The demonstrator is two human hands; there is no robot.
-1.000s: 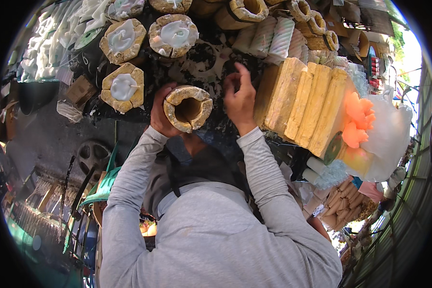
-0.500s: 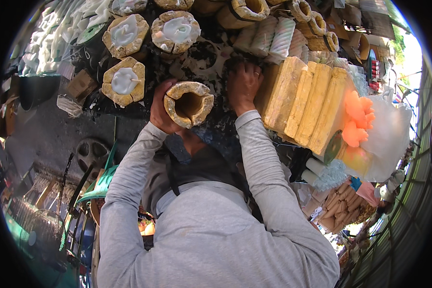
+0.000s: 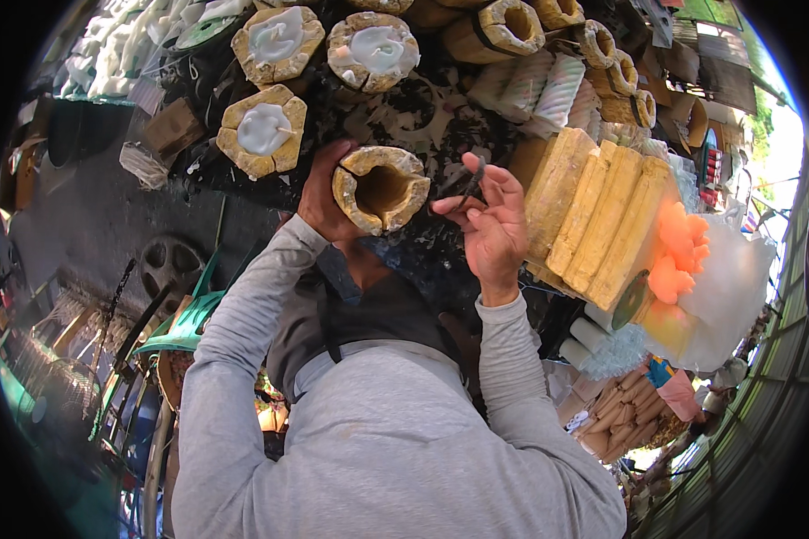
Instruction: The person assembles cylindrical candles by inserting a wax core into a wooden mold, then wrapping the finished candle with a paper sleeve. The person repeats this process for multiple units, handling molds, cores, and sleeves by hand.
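My left hand (image 3: 321, 193) is wrapped round the left side of a yellowish candle mould (image 3: 349, 216), which stands upright with its hollow opening facing up and a split at its near edge. The mould is bare of wax at the top. Just to its right my right hand (image 3: 494, 225) is raised palm up, thumb and fingers curled round a thin black band (image 3: 473, 186). Part of that band is hidden by the fingers. Beyond the left hand, a wax-filled mould (image 3: 262, 128) shows a white pool with a wick.
More wax-filled moulds (image 3: 375, 49) stand at the back. Spiral pastel candles (image 3: 559, 92) lie at the back right, near stacked yellow mould halves (image 3: 608, 218). An orange wax shape (image 3: 677, 252) sits beside them. White wax pieces (image 3: 117, 49) pile up at the far left.
My right hand has come up from the dark tabletop toward me, now with a black band in its fingers. The left hand keeps its hold on the mould. The whole view has shifted slightly.
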